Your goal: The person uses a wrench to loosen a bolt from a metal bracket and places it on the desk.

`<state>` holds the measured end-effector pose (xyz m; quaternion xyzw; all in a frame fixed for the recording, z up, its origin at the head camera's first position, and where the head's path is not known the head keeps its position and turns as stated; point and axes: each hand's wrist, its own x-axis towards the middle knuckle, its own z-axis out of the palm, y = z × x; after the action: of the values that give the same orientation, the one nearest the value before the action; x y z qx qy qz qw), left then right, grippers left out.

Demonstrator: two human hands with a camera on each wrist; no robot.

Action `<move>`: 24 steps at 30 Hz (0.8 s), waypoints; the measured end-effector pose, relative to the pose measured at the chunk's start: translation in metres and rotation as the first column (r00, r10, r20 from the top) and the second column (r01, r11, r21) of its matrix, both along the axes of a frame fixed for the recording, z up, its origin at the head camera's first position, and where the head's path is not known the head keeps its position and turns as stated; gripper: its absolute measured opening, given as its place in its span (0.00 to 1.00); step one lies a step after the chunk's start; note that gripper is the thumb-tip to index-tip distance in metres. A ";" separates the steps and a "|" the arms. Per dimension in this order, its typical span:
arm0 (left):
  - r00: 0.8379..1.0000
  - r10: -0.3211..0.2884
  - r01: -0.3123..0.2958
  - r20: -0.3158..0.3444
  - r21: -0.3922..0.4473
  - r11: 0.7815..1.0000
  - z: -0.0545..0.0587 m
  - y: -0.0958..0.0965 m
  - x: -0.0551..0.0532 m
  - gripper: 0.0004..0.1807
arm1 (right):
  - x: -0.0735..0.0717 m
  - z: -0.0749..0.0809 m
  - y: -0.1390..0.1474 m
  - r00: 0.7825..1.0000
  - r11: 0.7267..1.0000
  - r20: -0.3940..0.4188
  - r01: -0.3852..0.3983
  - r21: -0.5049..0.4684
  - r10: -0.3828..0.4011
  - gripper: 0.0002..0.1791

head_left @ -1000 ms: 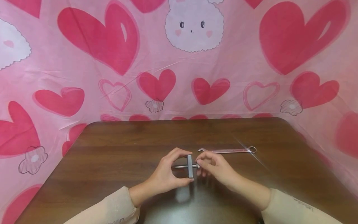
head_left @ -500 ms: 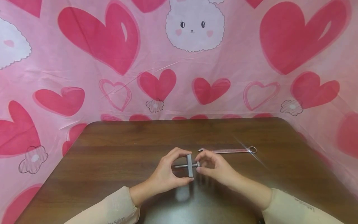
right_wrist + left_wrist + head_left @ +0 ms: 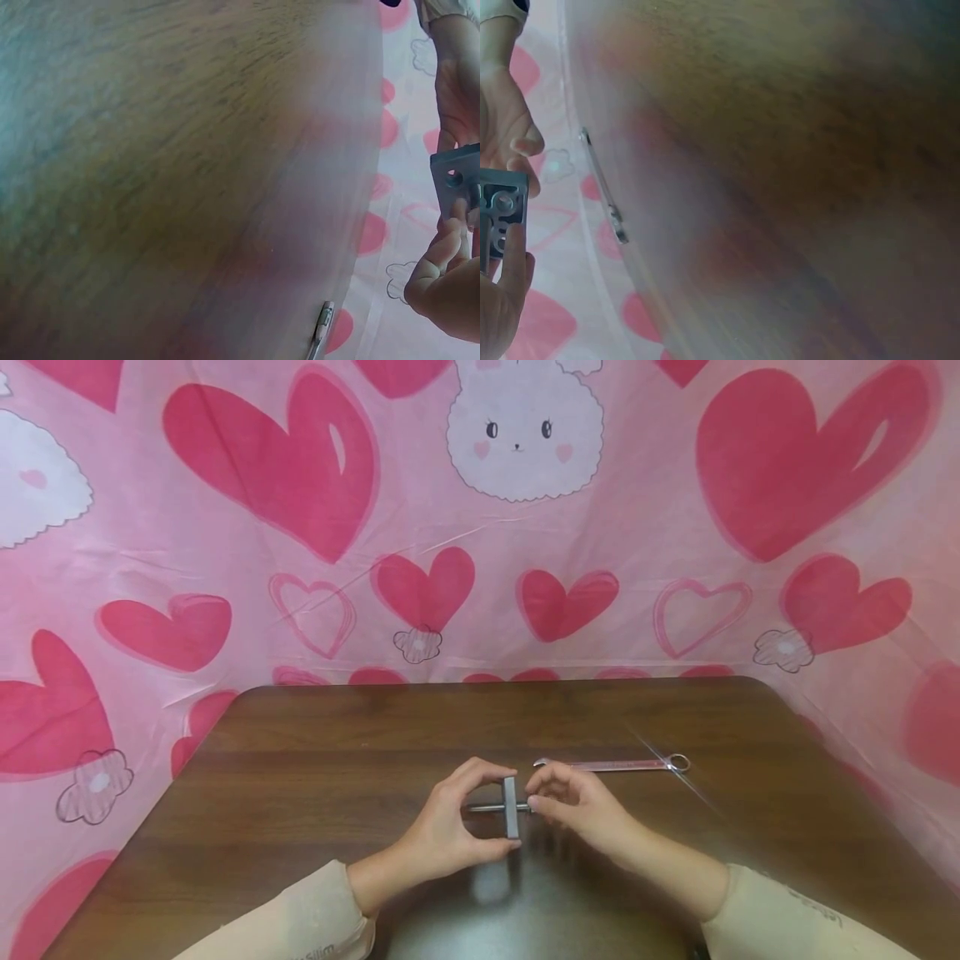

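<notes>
In the head view my left hand [image 3: 446, 827] grips a grey metal plate [image 3: 511, 810] by its two opposite edges, thumb below and fingers above, over the table. Through the plate runs a bolt [image 3: 486, 808], its long shank pointing into the left palm. On the right side, the thumb and fingers of my right hand [image 3: 585, 806] pinch the bolt's short hex end, which they cover. The left wrist view shows holes in the plate [image 3: 517, 180]. From the right wrist view, one round hole shows in the plate's face [image 3: 445, 169], near the right fingers.
A combination wrench [image 3: 618, 766] lies on the dark wooden table [image 3: 360, 718] just beyond the right hand, open end to the left and ring end to the right. Behind the table hangs a pink heart-patterned cloth [image 3: 480, 527].
Half a second ago the right thumb and fingers stood spread around the bolt's hex end, leaving it visible; now they close over it. The left hand and plate stay nearly in place.
</notes>
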<state>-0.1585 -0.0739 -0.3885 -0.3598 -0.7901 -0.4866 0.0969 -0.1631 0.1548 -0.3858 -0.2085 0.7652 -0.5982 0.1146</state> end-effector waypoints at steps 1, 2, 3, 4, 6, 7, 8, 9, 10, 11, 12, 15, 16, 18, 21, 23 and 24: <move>1.000 0.002 -0.002 0.005 0.000 1.000 0.000 0.000 0.000 0.37 | 0.000 -0.001 0.000 1.000 1.000 -0.017 -0.001 -0.003 0.001 0.13; 1.000 0.002 -0.002 0.013 -0.001 1.000 0.000 0.000 0.000 0.37 | 0.000 -0.001 0.001 0.999 1.000 -0.039 -0.004 -0.004 0.003 0.13; 1.000 0.003 -0.003 0.013 -0.005 1.000 0.000 0.000 0.000 0.37 | 0.000 -0.002 0.001 0.998 1.000 -0.064 -0.007 -0.003 0.007 0.14; 1.000 0.003 -0.003 0.014 -0.009 1.000 0.000 0.001 0.000 0.37 | 0.000 -0.002 0.001 0.996 1.000 -0.085 -0.013 -0.003 0.013 0.14; 1.000 0.000 0.000 0.020 -0.012 1.000 0.000 0.001 0.000 0.37 | 0.000 -0.003 0.002 0.993 1.000 -0.117 -0.025 0.000 0.025 0.14; 1.000 -0.005 0.005 0.022 -0.010 1.000 0.000 0.001 -0.001 0.37 | 0.000 -0.004 0.002 0.992 1.000 -0.124 -0.030 0.000 0.030 0.14; 1.000 -0.006 0.006 0.022 -0.008 1.000 0.000 0.001 -0.001 0.37 | 0.000 -0.004 0.002 0.992 1.000 -0.122 -0.030 0.004 0.031 0.14; 1.000 -0.005 0.005 0.020 -0.005 1.000 0.000 0.001 -0.001 0.37 | -0.001 -0.004 0.003 0.993 0.999 -0.114 -0.036 0.002 0.036 0.13; 1.000 -0.005 0.005 0.016 0.000 1.000 0.001 0.001 -0.001 0.37 | -0.001 -0.005 0.003 0.995 0.999 -0.092 -0.038 0.001 0.038 0.13; 1.000 -0.004 0.003 0.014 0.006 1.000 0.001 0.001 -0.001 0.37 | -0.001 -0.005 0.004 0.997 0.999 -0.070 -0.040 0.001 0.040 0.13; 1.000 -0.002 0.001 0.013 0.010 1.000 0.001 0.001 -0.001 0.37 | -0.001 -0.005 0.004 0.998 0.999 -0.045 -0.042 -0.001 0.042 0.14; 1.000 0.001 -0.001 0.016 0.016 1.000 0.000 0.001 -0.002 0.37 | -0.001 -0.005 0.005 0.998 0.999 0.040 -0.044 -0.020 0.045 0.15; 1.000 0.000 0.000 0.015 0.016 1.000 0.000 0.001 -0.002 0.37 | -0.001 -0.006 0.005 0.998 0.999 0.055 -0.039 -0.021 0.041 0.16; 1.000 -0.001 0.001 0.018 0.015 1.000 -0.001 0.002 -0.002 0.37 | -0.001 -0.005 0.004 0.997 0.999 0.074 -0.028 -0.030 0.030 0.17; 1.000 0.001 -0.001 0.018 0.012 1.000 -0.001 0.003 -0.002 0.37 | 0.000 -0.005 0.002 0.996 0.999 0.086 -0.011 -0.038 0.014 0.17; 1.000 -0.002 0.001 0.020 0.015 1.000 -0.001 0.003 -0.001 0.37 | 0.001 -0.004 0.001 0.996 0.999 0.095 0.006 -0.037 -0.002 0.17; 1.000 -0.003 0.002 0.023 0.017 1.000 -0.001 0.004 -0.001 0.37 | 0.001 -0.004 0.001 0.995 0.999 0.098 0.012 -0.036 -0.008 0.16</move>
<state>-0.1599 -0.0703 -0.3898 -0.3543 -0.7867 -0.4974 0.0901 -0.1620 0.1557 -0.3893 -0.1774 0.7485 -0.6223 0.1451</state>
